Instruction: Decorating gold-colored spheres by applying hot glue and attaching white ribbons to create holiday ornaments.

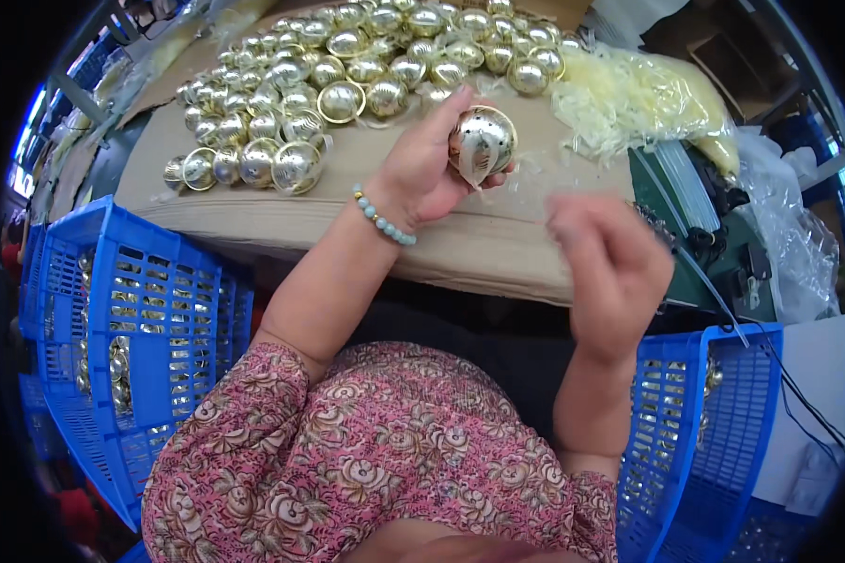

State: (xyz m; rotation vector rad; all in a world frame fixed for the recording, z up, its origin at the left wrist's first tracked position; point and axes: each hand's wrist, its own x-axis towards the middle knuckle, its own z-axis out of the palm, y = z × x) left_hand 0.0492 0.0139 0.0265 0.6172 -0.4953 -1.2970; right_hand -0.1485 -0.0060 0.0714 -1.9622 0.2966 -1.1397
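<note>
My left hand (432, 169), with a bead bracelet on its wrist, is closed around a shiny pale-gold metal ball (483, 143) over the near part of the work table. Small holes dot the ball, it has a rim along one side, and a pale strip lies across its front. Off to the right, clear of the ball, my right hand (610, 253) is raised with its fingers curled together. Motion blurs its fingertips, so whatever they may pinch cannot be made out.
Many similar metal balls (341, 101) cover the cardboard-topped table (347, 220) at the far left and middle. A heap of clear plastic wrappers (629, 89) lies far right. Blue crates (150, 319) stand at my left, and another blue crate (723, 422) at my right. Cables (798, 385) hang nearby.
</note>
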